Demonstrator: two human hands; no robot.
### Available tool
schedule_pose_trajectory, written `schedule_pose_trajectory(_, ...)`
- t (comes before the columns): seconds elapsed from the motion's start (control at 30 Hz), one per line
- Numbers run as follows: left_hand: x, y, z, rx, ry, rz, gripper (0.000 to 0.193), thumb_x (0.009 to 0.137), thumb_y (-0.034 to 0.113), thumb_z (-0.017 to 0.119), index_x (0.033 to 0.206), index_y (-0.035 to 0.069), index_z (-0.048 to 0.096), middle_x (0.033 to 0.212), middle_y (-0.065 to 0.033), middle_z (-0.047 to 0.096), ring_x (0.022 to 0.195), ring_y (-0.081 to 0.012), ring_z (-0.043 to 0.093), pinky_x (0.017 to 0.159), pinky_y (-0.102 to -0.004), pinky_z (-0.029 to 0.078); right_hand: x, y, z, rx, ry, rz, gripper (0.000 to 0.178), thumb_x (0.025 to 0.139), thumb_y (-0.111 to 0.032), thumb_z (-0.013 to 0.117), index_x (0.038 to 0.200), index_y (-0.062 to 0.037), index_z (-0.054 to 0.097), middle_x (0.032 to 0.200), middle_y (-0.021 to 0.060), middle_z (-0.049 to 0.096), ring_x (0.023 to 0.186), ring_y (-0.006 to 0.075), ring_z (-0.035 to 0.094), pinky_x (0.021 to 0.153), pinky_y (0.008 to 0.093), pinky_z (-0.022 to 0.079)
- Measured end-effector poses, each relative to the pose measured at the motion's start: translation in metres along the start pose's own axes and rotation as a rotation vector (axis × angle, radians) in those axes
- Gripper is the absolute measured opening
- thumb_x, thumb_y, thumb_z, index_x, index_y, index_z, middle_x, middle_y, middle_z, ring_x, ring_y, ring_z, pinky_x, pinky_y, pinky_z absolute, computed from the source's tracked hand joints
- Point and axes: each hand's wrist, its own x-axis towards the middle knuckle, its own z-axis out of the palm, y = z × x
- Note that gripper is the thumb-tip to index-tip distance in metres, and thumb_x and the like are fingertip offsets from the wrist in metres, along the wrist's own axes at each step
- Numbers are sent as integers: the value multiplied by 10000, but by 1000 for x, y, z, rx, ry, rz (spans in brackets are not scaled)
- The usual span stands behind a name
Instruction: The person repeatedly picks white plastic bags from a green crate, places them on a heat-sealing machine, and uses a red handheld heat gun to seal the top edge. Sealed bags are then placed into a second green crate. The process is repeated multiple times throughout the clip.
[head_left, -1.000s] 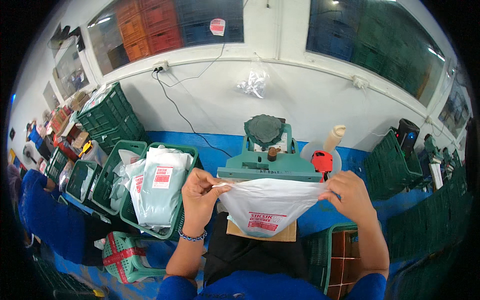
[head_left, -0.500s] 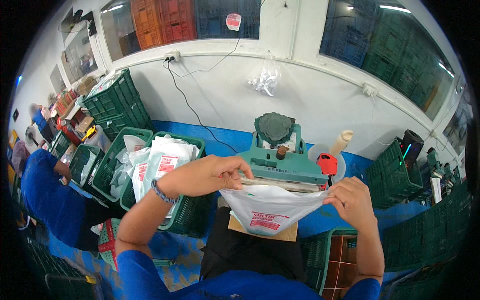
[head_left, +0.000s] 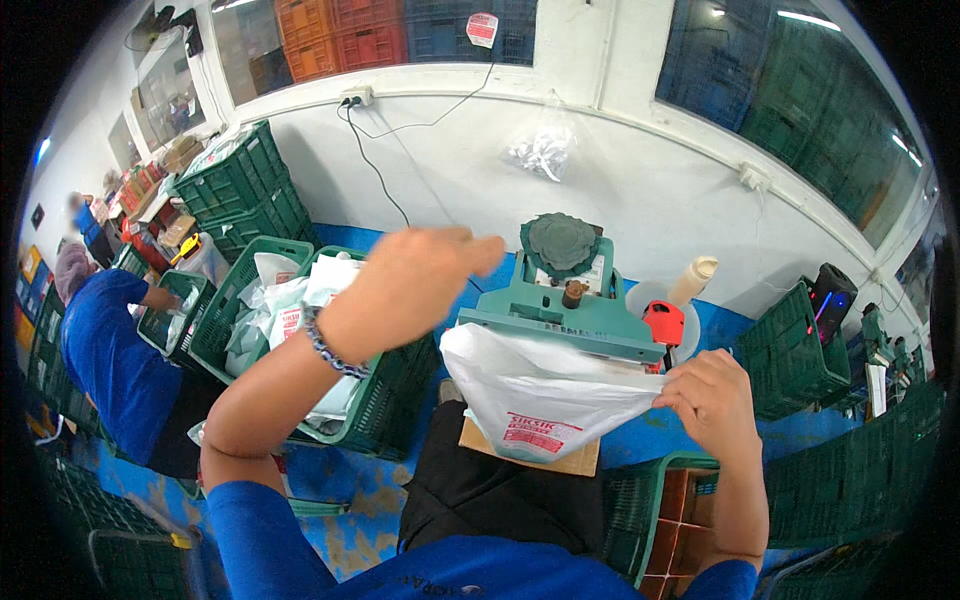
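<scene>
A white plastic bag [head_left: 535,395] with red print hangs from the front of a green bench sealing machine [head_left: 565,330], its top edge along the machine's jaw. My right hand [head_left: 705,395] pinches the bag's upper right corner, fingers closed. My left hand [head_left: 425,285] is raised to the left of the machine, apart from the bag. Motion blurs its fingers, and nothing shows in it. A brown cardboard piece [head_left: 575,460] lies under the bag's lower end, above my lap.
Green crates [head_left: 390,410] on my left hold white packed bags [head_left: 325,280]. A crate [head_left: 655,480] with brown tiles or packs is at my right thigh. A red tool [head_left: 663,322] stands beside the machine. A co-worker in a blue shirt [head_left: 120,350] bends over crates at the far left.
My left hand has let go of the bag's upper left corner and moved up and left. My right hand stays on its corner. The bag now hangs looser on the left.
</scene>
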Motion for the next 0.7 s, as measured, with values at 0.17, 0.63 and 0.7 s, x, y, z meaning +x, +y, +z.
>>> schedule_pose_trajectory(0.17,-11,5,-14,-137,-61,247,226,712,245,739,819,112,590,1059,-93,556,995,-309,491,875,-422,411,-3,7,2,44,-3,59,168,688,-183,743,684,-64,625,773,51,637,714,241,598,630,365,438)
schedule_pose_trajectory(0.63,-41,-5,29,-107,-111,1,96,798,126,653,750,45,637,868,-78,632,863,-259,573,767,-376,460,-5,10,6,40,2,50,276,697,-271,745,675,-52,578,711,62,587,691,253,535,617,373,405)
schedule_pose_trajectory(0.7,-45,0,29,-69,-40,62,39,764,52,660,748,33,630,930,-82,640,908,-274,570,803,-372,467,-7,11,11,35,19,76,277,701,-265,741,674,-50,569,698,68,573,686,261,531,617,377,407)
